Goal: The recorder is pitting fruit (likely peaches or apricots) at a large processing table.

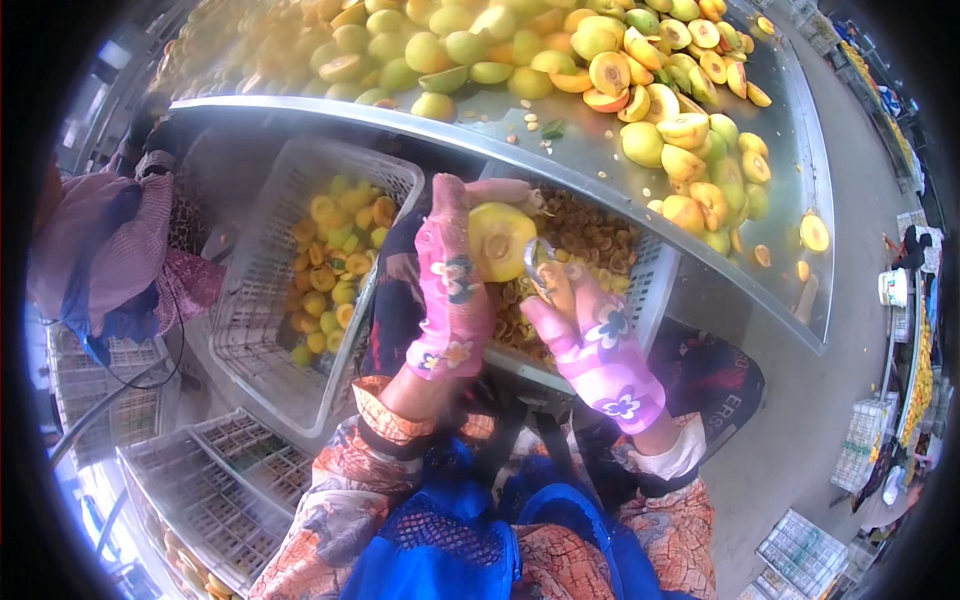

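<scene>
My left hand, in a pink flowered fingerless glove, holds a halved yellow peach with its cut face and pit area turned up towards me. In my right hand, gloved alike, is a pitting tool with a wooden handle and a curved metal loop. The loop is at the right edge of the peach half; whether it touches the flesh I cannot tell. Beneath both hands stands a white plastic crate holding brown pits and scraps, partly hidden by my hands.
A metal table with a raised rim carries heaped peach halves. On the left, a white crate contains more halves. Further crates stand at lower left. Another person's sleeve shows at far left.
</scene>
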Demonstrator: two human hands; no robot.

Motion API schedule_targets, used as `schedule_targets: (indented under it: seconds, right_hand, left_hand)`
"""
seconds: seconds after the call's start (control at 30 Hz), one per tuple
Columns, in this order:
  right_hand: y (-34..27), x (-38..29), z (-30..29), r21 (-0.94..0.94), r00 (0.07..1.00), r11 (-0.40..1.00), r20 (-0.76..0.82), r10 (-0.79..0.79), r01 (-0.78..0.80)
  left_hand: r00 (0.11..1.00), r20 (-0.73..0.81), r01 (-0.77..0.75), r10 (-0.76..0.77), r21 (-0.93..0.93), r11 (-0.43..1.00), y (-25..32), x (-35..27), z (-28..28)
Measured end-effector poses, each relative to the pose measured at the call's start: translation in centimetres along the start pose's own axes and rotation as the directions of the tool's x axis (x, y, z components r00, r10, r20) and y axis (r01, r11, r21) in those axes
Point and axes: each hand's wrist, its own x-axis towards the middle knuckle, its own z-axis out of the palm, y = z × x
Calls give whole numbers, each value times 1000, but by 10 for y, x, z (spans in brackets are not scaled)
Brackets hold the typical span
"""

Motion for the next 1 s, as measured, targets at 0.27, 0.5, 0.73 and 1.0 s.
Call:
schedule_targets:
  seconds: [0.27,0.5,0.73,1.0]
  right_hand:
    - [-8,19,-8,13,947,988,285,146,-156]
    - [-7,27,-17,254,883,878,358,305,-406]
    - [5,23,-20,424,868,822,471,158,-379]
    - [4,18,-16,608,881,662,438,180,-438]
  left_hand:
    - [992,-33,-108,119,222,969,-8,-4,7]
    - [997,-67,32,-21,163,986,-8,-4,10]
    - [990,66,106,-128,270,957,-1,4,9]
    - [962,249,-219,115,447,867,1,14,19]
